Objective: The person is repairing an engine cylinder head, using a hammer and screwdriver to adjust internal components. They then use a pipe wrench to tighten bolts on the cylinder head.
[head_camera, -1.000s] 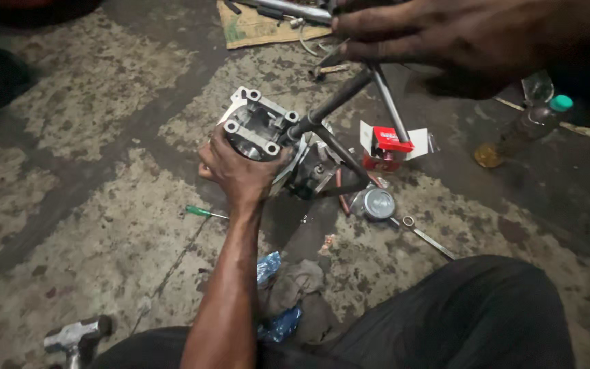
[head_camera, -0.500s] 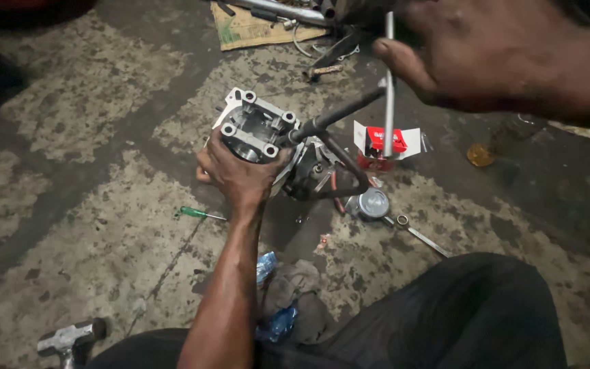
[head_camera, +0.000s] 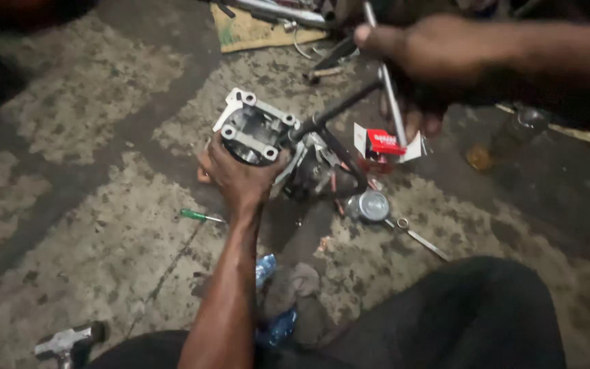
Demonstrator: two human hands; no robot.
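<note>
Left hand: the left hand (head_camera: pixel 240 179) is clamped round the near side of the metal housing (head_camera: pixel 253 131), fingers wrapped under its flange, holding it tilted up off the concrete floor (head_camera: pixel 83 225).
Right hand: the right hand (head_camera: pixel 421 58) is closed on a slim metal rod (head_camera: pixel 389 89), high at the far right; the rod runs steeply down past a dark angled bar (head_camera: pixel 339 107) that sticks out of the housing.
Doing it well: to my eye the grip on the housing wants to stay firm and low, so the part doesn't twist when force goes through the rod. Pull square to the bar, in short strokes; the rod is thin and could slip.
Housing, looks: pale cast metal, a round bore in the middle, four bolt lugs at the corners, greasy dark parts and hoses bunched on its right side.
Housing, place: centre of the scene, just left of a small red and white box (head_camera: pixel 385 143).
Round about: a green-handled screwdriver (head_camera: pixel 201 216) lies near left, a hammer (head_camera: pixel 66 340) at the near-left corner, a spanner (head_camera: pixel 423 239) to the right.
</note>
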